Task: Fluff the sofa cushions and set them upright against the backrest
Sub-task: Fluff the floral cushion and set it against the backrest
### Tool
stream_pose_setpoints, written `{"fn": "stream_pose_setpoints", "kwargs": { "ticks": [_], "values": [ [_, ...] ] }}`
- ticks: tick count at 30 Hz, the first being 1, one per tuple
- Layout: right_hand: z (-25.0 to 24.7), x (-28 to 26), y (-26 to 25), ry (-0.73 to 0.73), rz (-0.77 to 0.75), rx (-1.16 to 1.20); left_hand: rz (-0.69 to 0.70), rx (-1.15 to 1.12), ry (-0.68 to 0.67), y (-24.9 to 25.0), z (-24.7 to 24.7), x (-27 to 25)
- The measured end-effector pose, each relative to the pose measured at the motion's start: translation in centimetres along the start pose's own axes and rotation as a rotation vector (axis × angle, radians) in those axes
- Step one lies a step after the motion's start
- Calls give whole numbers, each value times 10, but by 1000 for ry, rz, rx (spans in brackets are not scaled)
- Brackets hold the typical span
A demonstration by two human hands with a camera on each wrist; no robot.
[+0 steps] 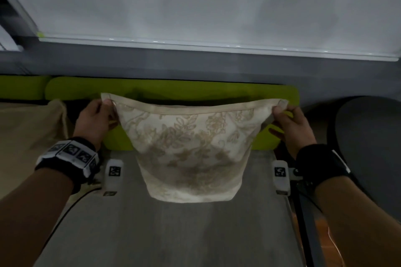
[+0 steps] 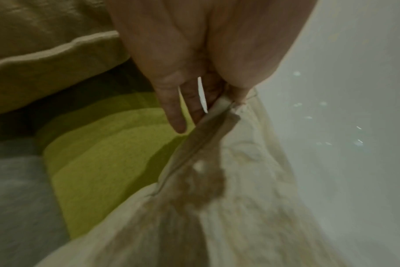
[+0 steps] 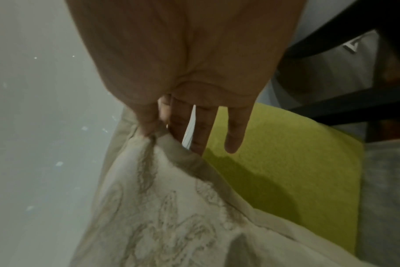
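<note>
A cream cushion [image 1: 191, 149] with a beige floral pattern hangs in the air in front of the green backrest [image 1: 169, 91] of the sofa. My left hand [image 1: 102, 115] pinches its top left corner and my right hand [image 1: 284, 115] pinches its top right corner. The cushion sags between them, its lower end above the grey seat [image 1: 173, 223]. In the left wrist view my left hand [image 2: 217, 97] pinches the cushion's [image 2: 240, 180] piped corner. The right wrist view shows my right hand [image 3: 153, 126] pinching the cushion [image 3: 171, 207], its other fingers straight.
A plain tan cushion [image 1: 26, 132] lies on the sofa to the left. A dark round chair [image 1: 368, 147] stands at the right. A grey wall and a white board [image 1: 195, 6] rise behind the backrest.
</note>
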State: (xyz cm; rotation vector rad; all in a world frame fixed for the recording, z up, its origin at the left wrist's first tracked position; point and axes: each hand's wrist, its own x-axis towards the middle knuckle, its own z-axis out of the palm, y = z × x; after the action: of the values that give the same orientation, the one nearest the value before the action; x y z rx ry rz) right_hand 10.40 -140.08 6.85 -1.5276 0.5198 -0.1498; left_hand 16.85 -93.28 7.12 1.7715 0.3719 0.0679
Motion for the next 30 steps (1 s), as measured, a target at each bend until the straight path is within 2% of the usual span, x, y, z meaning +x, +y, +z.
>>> {"fn": "stream_pose_setpoints", "kwargs": {
  "ticks": [3, 5, 7, 9, 12, 15, 19, 22, 24, 26, 27, 30],
  "values": [
    [4, -8, 16, -107, 86, -56, -159, -89, -33, -11, 8, -8],
    [8, -12, 25, -107, 83, -143, -204, -82, -72, -24, 9, -13],
    [12, -12, 31, -54, 46, -171, -187, -2, -98, -38, 6, -12],
    [10, -13, 33, 42, 15, -200, -170, -55, -65, -37, 4, -13],
    [6, -11, 33, 131, 39, -210, -107, -120, -32, -22, 10, -13],
    [13, -9, 33, 189, 83, -238, -51, -68, -38, -17, 8, -8],
    [29, -20, 41, 260, 81, -214, -89, 6, -60, -24, -1, -4],
    [43, -59, 32, 366, -82, -353, 4, 166, 96, -32, -17, -8],
    [59, -96, 21, 395, -367, -491, 205, 260, 168, -32, -22, -21],
    [80, -123, 17, 271, -727, -659, 394, 311, 156, -25, -15, -42],
    [91, -130, 19, 169, -853, -720, 476, 346, 127, -19, -6, -54],
    [125, -130, 33, -131, -991, -845, 674, 419, -51, -4, 32, -91]
  ]
}}
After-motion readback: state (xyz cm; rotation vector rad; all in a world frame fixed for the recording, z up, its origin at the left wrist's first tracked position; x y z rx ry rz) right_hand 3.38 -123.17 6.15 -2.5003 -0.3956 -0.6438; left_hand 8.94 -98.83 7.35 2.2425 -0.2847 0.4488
